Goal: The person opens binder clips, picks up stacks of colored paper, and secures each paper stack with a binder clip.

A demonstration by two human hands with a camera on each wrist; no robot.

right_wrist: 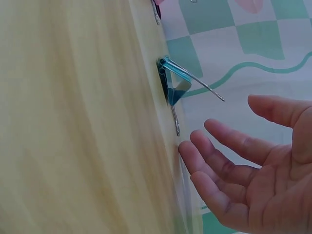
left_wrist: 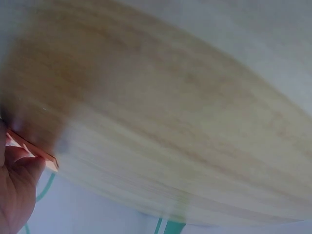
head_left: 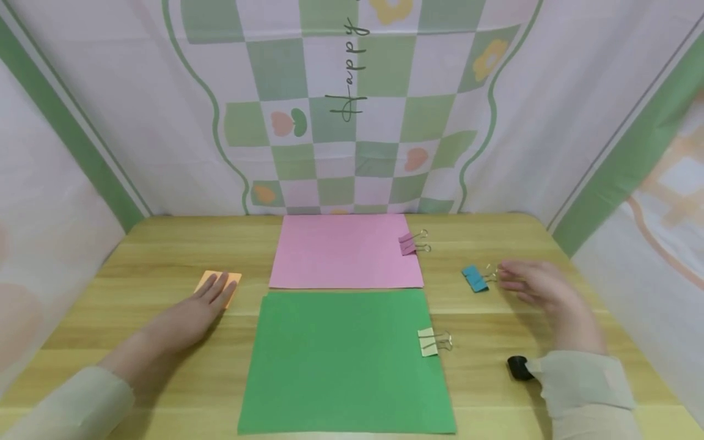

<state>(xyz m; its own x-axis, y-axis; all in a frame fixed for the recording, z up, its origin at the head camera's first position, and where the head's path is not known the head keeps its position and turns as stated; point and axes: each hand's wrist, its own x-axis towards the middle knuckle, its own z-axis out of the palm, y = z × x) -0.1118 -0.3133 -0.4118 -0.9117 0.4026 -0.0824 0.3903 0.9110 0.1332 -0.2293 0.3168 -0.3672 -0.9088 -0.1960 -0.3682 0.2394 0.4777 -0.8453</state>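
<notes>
My left hand (head_left: 195, 315) lies with extended fingers over a small orange paper pad (head_left: 234, 278) on the left of the table. In the left wrist view the fingertips are right at the edge of the orange pad (left_wrist: 52, 163). My right hand (head_left: 536, 284) is just right of a blue binder clip (head_left: 474, 278), its fingers loosely bent and holding nothing. The right wrist view shows the blue clip (right_wrist: 180, 92) on the wooden table, its wire handles spread toward the fingertips, with a gap between thumb and fingers of the hand (right_wrist: 263, 170).
Pink paper (head_left: 343, 252) with a pink binder clip (head_left: 407, 244) on its right edge lies at the back. In front are green sheets (head_left: 346, 363) with a pale yellow clip (head_left: 427, 342). A black object (head_left: 519, 368) is beside the right sleeve. Patterned cloth (head_left: 379, 67) hangs behind the table.
</notes>
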